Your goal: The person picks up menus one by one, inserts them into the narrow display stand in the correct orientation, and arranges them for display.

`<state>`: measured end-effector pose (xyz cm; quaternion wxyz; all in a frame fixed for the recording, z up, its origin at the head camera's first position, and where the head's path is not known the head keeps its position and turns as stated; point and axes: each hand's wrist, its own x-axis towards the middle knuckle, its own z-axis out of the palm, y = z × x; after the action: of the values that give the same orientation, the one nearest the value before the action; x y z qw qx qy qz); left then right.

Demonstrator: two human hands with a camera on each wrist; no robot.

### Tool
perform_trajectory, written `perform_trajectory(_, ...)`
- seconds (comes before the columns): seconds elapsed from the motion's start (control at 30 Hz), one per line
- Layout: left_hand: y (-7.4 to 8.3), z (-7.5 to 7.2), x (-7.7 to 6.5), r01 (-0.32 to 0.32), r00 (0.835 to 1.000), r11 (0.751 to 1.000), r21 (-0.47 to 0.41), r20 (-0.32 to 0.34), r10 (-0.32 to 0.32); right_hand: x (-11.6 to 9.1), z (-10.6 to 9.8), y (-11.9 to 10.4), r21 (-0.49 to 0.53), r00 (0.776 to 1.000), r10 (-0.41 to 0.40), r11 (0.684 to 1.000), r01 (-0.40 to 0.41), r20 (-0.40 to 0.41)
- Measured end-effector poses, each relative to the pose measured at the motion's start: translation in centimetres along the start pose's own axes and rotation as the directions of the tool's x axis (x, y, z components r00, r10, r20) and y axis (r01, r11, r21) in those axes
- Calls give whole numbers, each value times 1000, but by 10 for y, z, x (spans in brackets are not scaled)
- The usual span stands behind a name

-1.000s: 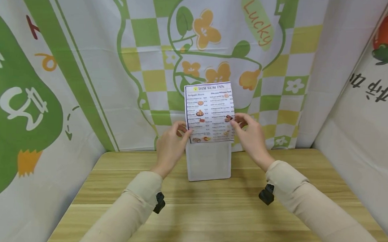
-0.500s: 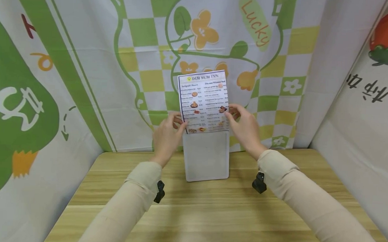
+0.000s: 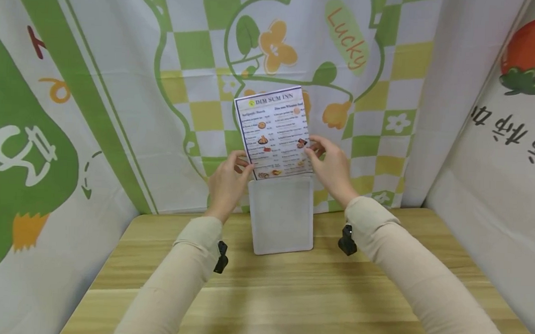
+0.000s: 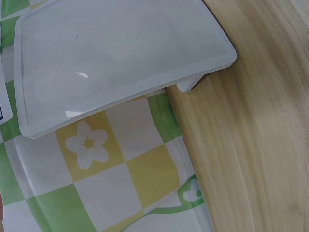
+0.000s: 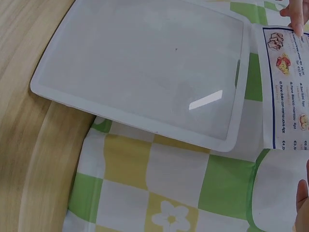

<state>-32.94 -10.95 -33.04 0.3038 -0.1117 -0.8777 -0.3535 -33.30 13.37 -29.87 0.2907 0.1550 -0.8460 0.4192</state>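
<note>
A printed "DIM SUM INN" menu sheet point(image 3: 275, 132) is held up between both hands, tilted a little to the left. Its lower edge is by the top of a white display stand point(image 3: 280, 217), a rounded frame with a blank panel. The left hand point(image 3: 229, 183) pinches the sheet's lower left edge; the right hand point(image 3: 332, 167) pinches its right edge, slightly higher. In the right wrist view the menu's lower part point(image 5: 289, 96) appears apart from the frame's top rim point(image 5: 236, 101). The left wrist view shows a support foot point(image 4: 188, 83) behind the stand.
The stand rests on a wood-grain table point(image 3: 288, 297) near its back edge. A green, yellow and white checked cloth point(image 3: 194, 49) hangs behind, with printed curtains point(image 3: 481, 206) at the sides. A small black device point(image 3: 347, 240) is on the right wrist.
Both hands have raised the menu sheet and shifted it left, tilting its left side downward. Its lower edge went from overlapping the stand's panel to the stand's top rim.
</note>
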Motion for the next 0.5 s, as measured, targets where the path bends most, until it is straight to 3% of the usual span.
perform_trajectory(0.27,-7,5,5,-3,999,1000,18,-54,4,9,5,-1,-51,1000,-2,999,2,-5)
perform_trajectory(0.5,-9,8,8,-2,999,1000,24,-39,3,13,6,0,-67,1000,2,998,-3,-1)
